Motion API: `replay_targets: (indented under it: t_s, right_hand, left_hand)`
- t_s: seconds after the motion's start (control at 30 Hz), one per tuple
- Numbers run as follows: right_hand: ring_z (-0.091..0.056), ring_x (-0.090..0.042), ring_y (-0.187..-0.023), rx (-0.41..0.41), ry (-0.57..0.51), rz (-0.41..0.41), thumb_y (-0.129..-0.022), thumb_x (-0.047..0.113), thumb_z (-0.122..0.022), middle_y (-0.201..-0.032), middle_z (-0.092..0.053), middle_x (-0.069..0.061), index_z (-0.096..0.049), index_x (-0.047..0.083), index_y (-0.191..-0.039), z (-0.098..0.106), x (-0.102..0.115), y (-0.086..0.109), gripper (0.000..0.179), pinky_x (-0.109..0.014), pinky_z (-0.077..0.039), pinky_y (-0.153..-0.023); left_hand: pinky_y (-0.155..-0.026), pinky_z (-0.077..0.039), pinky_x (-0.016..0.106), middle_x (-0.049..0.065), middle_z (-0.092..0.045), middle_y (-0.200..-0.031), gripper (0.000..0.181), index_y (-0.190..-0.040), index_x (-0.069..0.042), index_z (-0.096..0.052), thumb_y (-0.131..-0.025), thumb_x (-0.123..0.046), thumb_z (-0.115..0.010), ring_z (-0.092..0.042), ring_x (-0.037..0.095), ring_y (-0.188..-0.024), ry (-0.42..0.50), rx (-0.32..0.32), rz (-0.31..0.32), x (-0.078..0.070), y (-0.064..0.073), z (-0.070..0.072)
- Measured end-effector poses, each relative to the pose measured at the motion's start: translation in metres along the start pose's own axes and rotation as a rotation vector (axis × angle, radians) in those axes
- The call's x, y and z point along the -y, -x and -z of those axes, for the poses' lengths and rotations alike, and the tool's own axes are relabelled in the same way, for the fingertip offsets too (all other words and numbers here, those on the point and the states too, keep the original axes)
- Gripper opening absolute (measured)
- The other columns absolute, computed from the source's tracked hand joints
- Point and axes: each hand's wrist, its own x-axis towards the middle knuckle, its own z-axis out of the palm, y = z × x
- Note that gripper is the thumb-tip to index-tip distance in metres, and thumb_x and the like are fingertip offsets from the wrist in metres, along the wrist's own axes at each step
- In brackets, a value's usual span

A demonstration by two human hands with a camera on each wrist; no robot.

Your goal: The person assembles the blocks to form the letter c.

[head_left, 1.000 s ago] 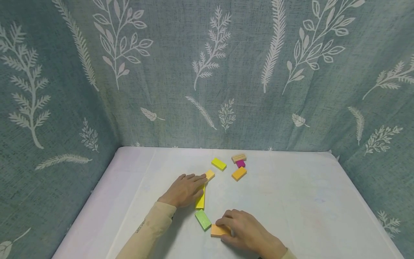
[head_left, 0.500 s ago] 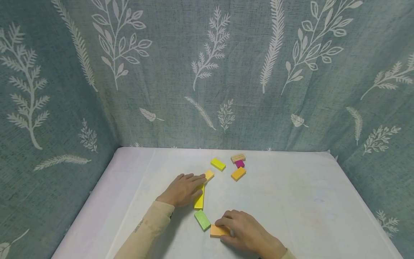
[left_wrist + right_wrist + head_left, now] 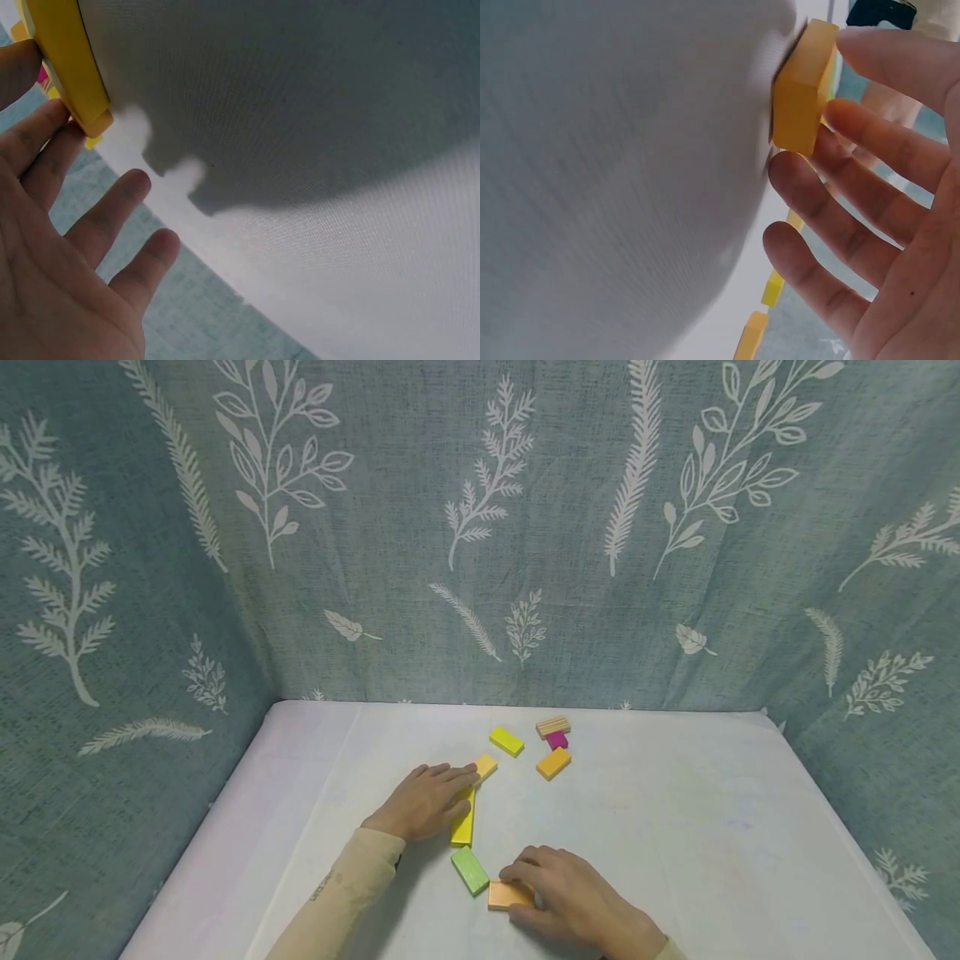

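My left hand [image 3: 423, 802] lies over a long yellow block [image 3: 463, 828], thumb at one side and fingers by its far end. In the left wrist view, thumb and first fingers hold this yellow block [image 3: 71, 56] while the other two fingers extend apart. A light orange block [image 3: 488, 766] shows just beyond the fingertips. Nearer me, my right hand [image 3: 570, 895] grips an orange block [image 3: 501, 896] between thumb and fingers; the right wrist view shows that orange block [image 3: 799, 90] on the cloth. Between the two held blocks lies a green block [image 3: 470, 871], angled, its near corner by the orange one.
Farther back are a yellow block [image 3: 507, 741], a striped wooden piece [image 3: 553, 727], a magenta piece [image 3: 557, 741] and another orange block [image 3: 554, 763]. White cloth [image 3: 697, 835] covers the table. Leaf-patterned teal fabric [image 3: 405, 543] hangs behind and along both sides.
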Motion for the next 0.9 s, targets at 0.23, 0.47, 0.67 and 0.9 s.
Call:
replay_targets:
  t_s: [0.23,0.47,0.67,0.9]
  right_hand:
    - [-0.063,-0.008,-0.104,-0.076,0.009,-0.014,-0.095,0.040,-0.071,-0.117,-0.065,0.012,-0.070,0.027,-0.123,0.011,-0.008,0.006,0.031,-0.036,-0.058,-0.090]
    - [-0.063,-0.009,-0.106,-0.218,0.096,-0.042,-0.092,0.036,-0.075,-0.119,-0.065,0.009,-0.069,0.024,-0.125,0.032,-0.019,0.005,0.035,-0.036,-0.058,-0.090]
    - [-0.065,-0.009,-0.104,-0.393,0.130,-0.006,-0.089,0.032,-0.079,-0.118,-0.066,0.008,-0.068,0.023,-0.126,0.044,-0.029,0.001,0.039,-0.033,-0.059,-0.086]
    - [-0.060,-0.019,-0.120,-0.571,0.083,0.012,-0.085,0.021,-0.083,-0.132,-0.061,-0.001,-0.062,0.015,-0.136,0.051,-0.044,-0.010,0.055,-0.041,-0.055,-0.097]
  left_hand:
    - [-0.116,-0.034,0.055,-0.002,-0.049,-0.154,0.045,-0.148,-0.020,-0.055,-0.105,-0.034,-0.053,-0.047,0.030,-0.139,0.012,-0.004,-0.008,0.000,0.000,-0.001]
    - [-0.116,-0.035,0.054,-0.002,-0.049,-0.154,0.045,-0.148,-0.020,-0.055,-0.105,-0.035,-0.053,-0.047,0.029,-0.139,0.004,0.001,0.001,-0.001,0.000,0.001]
    - [-0.114,-0.036,0.055,-0.001,-0.050,-0.153,0.044,-0.147,-0.019,-0.055,-0.105,-0.032,-0.053,-0.048,0.030,-0.139,0.012,-0.011,-0.016,0.001,0.000,-0.002]
    - [-0.115,-0.035,0.056,-0.002,-0.048,-0.154,0.045,-0.149,-0.020,-0.054,-0.106,-0.034,-0.053,-0.047,0.028,-0.139,0.001,-0.005,-0.026,0.001,0.000,0.000]
